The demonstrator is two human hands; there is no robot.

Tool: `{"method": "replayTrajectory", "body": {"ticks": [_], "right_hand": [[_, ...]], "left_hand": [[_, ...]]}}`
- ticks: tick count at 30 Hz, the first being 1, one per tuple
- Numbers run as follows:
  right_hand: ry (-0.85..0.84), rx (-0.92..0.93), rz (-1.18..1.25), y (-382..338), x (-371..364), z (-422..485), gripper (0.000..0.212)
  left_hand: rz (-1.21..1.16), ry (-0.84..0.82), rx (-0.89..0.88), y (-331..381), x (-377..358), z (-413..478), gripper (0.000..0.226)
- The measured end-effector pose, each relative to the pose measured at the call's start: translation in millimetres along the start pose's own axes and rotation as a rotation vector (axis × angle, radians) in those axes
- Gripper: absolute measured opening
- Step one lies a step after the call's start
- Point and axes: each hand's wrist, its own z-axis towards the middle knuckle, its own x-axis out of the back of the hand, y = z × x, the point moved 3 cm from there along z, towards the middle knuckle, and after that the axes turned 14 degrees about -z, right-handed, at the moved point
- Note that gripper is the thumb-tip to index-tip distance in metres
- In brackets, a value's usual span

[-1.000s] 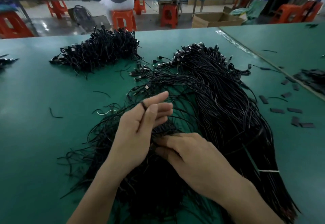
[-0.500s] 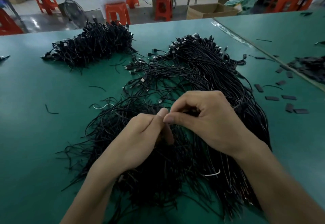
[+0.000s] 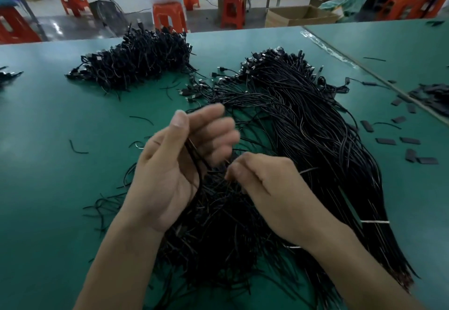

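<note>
Green bench [image 3: 48, 127] surface fills most of the view, and orange stools [image 3: 170, 15] and one cardboard box [image 3: 298, 15] are seen blurred behind it. The fingers of the left hand [image 3: 170, 176] are smeared by motion, so their exact placing cannot be made out. The near end of the big cable pile [image 3: 315, 139] is hidden under both forearms and cut off at the lower edge. A few black strands [image 3: 196, 161] are held in the half-curled grip of the left hand, crossing the palm under the thumb. The grip of the right hand [image 3: 267, 188] is closed in a pinch on a thin strand [image 3: 228, 162] just above the pile. Two cable heaps are counted: the big pile and a smaller heap [image 3: 136, 66] at the far left. Two white ties [image 3: 375, 221] are seen on the big pile.
</note>
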Motion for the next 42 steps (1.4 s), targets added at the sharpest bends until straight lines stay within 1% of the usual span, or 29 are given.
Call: {"method": "replayTrajectory", "body": {"ticks": [1,2,3,5,6,8,9,10,12,13,15,18,20,24,26,31,33,34,38,42], "right_hand": [[-0.01,0.062,-0.038,-4,0,-2,0.036],[-0.006,0.12,-0.082,-9,0,-4,0.031],[0.006,0.159,-0.122,-12,2,-4,0.028],[0.008,0.19,-0.175,-15,6,-2,0.026],[-0.01,0.202,-0.179,-15,9,1,0.026],[-0.045,0.217,-0.144,-12,13,5,0.024],[-0.052,0.206,-0.119,-8,17,8,0.022],[-0.049,0.185,-0.089,-4,21,11,0.019],[-0.008,0.144,0.012,4,28,16,0.013],[0.019,0.132,0.074,7,31,18,0.013],[0.041,0.129,0.192,10,33,21,0.013],[0.05,0.15,0.33,9,29,25,0.013],[0.07,0.138,0.373,9,26,27,0.016],[0.127,0.084,0.359,12,20,28,0.02],[0.137,0.055,0.321,13,17,28,0.018],[0.094,0.008,0.312,16,11,25,0.02],[0.059,-0.004,0.307,16,10,23,0.015],[0.047,-0.01,0.287,16,9,23,0.019],[-0.001,-0.01,0.202,15,8,20,0.026],[-0.055,-0.016,0.152,13,8,17,0.02]], "left_hand": [[0.005,0.039,-0.046,-1,1,2,0.043],[0.066,0.076,-0.098,-3,2,2,0.042],[0.181,0.108,-0.153,-5,2,2,0.04],[0.533,0.118,-0.256,-8,0,1,0.034],[0.716,0.086,-0.265,-11,-2,0,0.032],[0.982,0.043,-0.157,-17,-1,0,0.038],[1.043,0.048,-0.068,-19,0,0,0.045],[1.051,0.052,0.033,-20,2,0,0.05],[0.915,0.05,0.245,-23,3,-1,0.056],[0.83,0.049,0.324,-24,3,-3,0.058],[0.744,0.044,0.38,-21,2,-5,0.063],[0.626,0.019,0.361,-15,0,-4,0.059],[0.505,-0.014,0.352,-10,-3,-5,0.055],[0.234,-0.084,0.311,-3,-4,-5,0.048],[0.159,-0.093,0.299,-2,-4,-5,0.046],[0.069,-0.017,0.291,-3,1,-3,0.041],[0.027,-0.026,0.292,-4,2,-2,0.042],[0.001,-0.037,0.28,-4,2,-1,0.042],[-0.064,0.002,0.198,-5,4,2,0.045],[-0.052,0.064,0.108,-3,7,3,0.045]]}}
